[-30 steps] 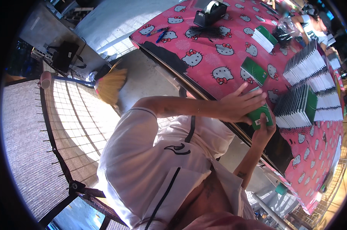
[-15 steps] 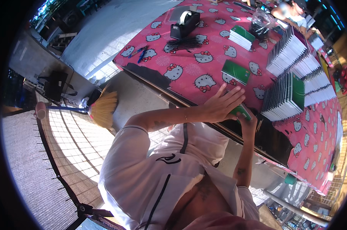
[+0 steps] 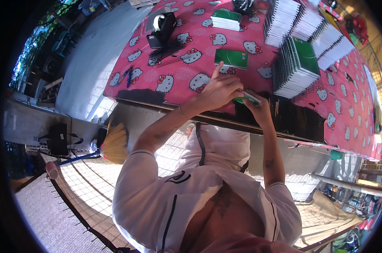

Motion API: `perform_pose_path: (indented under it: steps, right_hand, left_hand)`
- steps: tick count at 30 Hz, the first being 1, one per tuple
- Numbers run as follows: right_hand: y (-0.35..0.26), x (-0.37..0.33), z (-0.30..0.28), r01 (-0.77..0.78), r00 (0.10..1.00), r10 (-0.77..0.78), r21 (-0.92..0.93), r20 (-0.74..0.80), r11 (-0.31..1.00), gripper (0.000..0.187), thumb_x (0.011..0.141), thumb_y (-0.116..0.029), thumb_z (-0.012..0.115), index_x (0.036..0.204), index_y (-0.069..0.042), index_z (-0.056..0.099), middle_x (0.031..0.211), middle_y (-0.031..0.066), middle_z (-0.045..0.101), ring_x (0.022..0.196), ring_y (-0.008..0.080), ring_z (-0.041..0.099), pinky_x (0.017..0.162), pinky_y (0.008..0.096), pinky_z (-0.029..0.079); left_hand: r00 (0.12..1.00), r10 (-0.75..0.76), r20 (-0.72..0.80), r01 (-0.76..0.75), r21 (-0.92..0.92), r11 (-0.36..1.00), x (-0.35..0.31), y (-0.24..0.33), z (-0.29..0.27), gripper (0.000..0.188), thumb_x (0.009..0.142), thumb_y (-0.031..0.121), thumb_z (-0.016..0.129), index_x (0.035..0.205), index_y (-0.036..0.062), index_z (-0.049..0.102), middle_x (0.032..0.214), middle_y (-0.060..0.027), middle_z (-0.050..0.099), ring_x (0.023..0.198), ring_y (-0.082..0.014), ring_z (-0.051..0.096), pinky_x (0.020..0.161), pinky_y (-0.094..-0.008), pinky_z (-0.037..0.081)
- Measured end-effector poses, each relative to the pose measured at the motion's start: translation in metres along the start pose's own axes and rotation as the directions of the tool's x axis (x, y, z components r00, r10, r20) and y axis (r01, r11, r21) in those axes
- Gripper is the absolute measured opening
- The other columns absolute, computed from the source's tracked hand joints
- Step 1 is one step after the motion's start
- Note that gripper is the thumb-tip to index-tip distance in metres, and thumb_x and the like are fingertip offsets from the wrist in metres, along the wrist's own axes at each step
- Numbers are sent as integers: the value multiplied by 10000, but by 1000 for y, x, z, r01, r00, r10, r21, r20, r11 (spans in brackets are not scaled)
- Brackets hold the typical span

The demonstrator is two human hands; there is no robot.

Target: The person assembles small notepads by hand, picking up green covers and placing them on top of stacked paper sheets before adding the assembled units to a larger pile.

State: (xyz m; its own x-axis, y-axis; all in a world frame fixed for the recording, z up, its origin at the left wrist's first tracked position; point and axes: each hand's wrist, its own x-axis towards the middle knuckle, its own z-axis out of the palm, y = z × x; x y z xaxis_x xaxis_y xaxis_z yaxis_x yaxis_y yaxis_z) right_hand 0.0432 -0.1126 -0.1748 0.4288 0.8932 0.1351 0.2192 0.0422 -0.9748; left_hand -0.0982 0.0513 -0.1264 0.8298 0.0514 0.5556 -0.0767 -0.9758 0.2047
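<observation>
At the table's near edge I hold a small green-covered notebook (image 3: 249,98), partly hidden by my fingers. My right hand (image 3: 260,111) grips its right side, with the thumb along the near edge. My left hand (image 3: 222,89) is closed at the notebook's left end, its index finger stretched out and the other fingers curled; its thumb is hidden. Just beyond lies another green spiral notebook (image 3: 231,58), flat on the pink patterned tablecloth (image 3: 174,99). To the right of my hands stands a tall stack of green spiral notebooks (image 3: 295,69).
More notebook stacks (image 3: 309,26) stand behind on the right, and a shorter notebook pile (image 3: 226,20) lies farther back. A black tape dispenser (image 3: 162,31), loose black binding coils (image 3: 165,53) and blue pens (image 3: 129,78) are toward the left. A broom (image 3: 114,143) stands below the table.
My view has turned, shifting the table in the picture. My left hand, which lay flat across the notebook with fingers extended, now has most fingers curled at its left end.
</observation>
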Motion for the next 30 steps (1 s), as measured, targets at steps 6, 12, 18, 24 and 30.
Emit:
perform_pose_path:
  steps: [6, 12, 18, 24, 30]
  right_hand:
    - [2, -2, 4, 25, 999, -24, 34, -26, 999, 300, 906, -69, 670, 1191, 24, 658, 1004, 65, 714, 924, 89, 610, 851, 276, 494]
    - [5, 2, 5, 60, 998, -59, 24, -35, 998, 311, 901, -60, 664, 1201, 23, 654, 1025, 98, 729, 936, 97, 625, 846, 284, 499]
    - [6, 2, 7, 40, 999, -41, -38, -31, 999, 311, 887, -100, 685, 1175, 16, 665, 946, 116, 732, 847, 106, 631, 800, 291, 502]
    - [3, 3, 4, 101, 995, -101, -31, -25, 994, 289, 885, -114, 691, 1145, 12, 674, 892, 118, 720, 771, 114, 608, 745, 307, 497]
    - [4, 2, 5, 23, 999, -24, -37, -25, 999, 278, 888, -107, 686, 1140, 10, 674, 906, 119, 719, 786, 123, 617, 758, 316, 500]
  left_hand:
    - [995, -97, 35, 88, 201, 976, -8, 18, 16, 610, 928, 484, 555, 1346, 45, 488, 1369, -157, 514, 1337, -302, 455, 1133, -657, 134]
    - [992, -127, 19, 119, 230, 966, -34, 49, 17, 791, 924, 522, 543, 1467, -23, 357, 1541, -227, 324, 1461, -362, 267, 1104, -686, 165]
    - [994, -110, 18, 107, 113, 988, -8, 14, 10, 316, 931, 348, 619, 1167, 138, 641, 1194, -51, 649, 1237, -198, 559, 1159, -636, 75]
    - [999, 0, 32, 2, -51, 999, 5, 3, 2, 189, 842, 244, 738, 1002, 155, 693, 970, 4, 717, 1016, -175, 681, 1180, -591, 117]
    - [995, 27, 99, -15, -121, 993, 7, -8, 1, 237, 833, 249, 745, 1046, 156, 699, 1001, -13, 716, 1053, -188, 669, 1162, -611, 163]
